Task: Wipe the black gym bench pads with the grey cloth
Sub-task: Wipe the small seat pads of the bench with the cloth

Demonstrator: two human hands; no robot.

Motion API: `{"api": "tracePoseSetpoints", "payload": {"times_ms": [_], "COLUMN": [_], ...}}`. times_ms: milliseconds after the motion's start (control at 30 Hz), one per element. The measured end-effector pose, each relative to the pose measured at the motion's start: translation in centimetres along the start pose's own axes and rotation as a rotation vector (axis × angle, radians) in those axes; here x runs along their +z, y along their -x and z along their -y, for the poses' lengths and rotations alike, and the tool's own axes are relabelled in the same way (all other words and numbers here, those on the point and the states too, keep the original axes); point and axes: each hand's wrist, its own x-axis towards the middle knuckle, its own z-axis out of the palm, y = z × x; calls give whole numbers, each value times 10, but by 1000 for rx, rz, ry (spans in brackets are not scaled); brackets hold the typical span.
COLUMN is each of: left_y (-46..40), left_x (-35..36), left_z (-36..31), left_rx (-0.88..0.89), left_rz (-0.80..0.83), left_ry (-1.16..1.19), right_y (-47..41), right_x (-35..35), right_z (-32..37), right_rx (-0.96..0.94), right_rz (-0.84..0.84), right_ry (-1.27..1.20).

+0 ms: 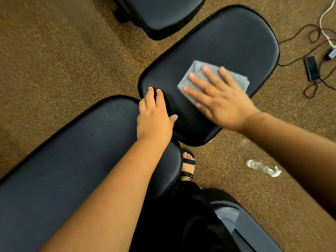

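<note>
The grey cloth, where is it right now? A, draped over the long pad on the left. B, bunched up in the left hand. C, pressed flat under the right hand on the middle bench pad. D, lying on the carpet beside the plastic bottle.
C: the right hand lies flat with fingers spread on the grey cloth, which rests on the middle bench pad, while the left hand rests bare on that pad's near edge.

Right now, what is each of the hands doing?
Left hand: open, resting on the bench pad, holding nothing.
Right hand: open, flat, pressing on the grey cloth.
</note>
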Motion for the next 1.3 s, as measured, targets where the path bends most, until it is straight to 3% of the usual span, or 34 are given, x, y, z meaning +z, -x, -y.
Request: {"api": "tracePoseSetpoints", "payload": {"times_ms": [167,233,300,467,633,700,800,967,1067,1200,1300], "left_y": [0,0,1,1,1,1,1,-2,-2,2,4], "left_x": [2,2,2,0,-2,-1,-2,-10,-14,-9,-2], "left_z": [-1,0,0,3,4,4,3,-12,-25,-43,-48], "left_rx": [-6,-3,2,21,34,36,28,-28,48,182,201], "left_rz": [-6,-7,-3,6,7,3,14,45,-25,-36,22], "left_ry": [7,0,1,7,-14,-35,-46,-16,-2,25,59], "right_y": [-33,-48,-59,-49,-24,-17,-11,-4,8,23,24], "right_x": [-19,-21,-18,2,3,-3,-10,6,16,24,21], "right_z": [-63,-58,-34,29,-6,-34,-53,11,74,130,121], "right_rx": [369,537,590,229,43,169,552,1122,1246,1356,1430], "right_rz": [-48,-78,-96,-97,-87,-98,-143,-397,-570,-524,-545], "right_ry": [-58,-77,-91,-70,-43,-55,-142,-406,-714,-1073,-1244]}}
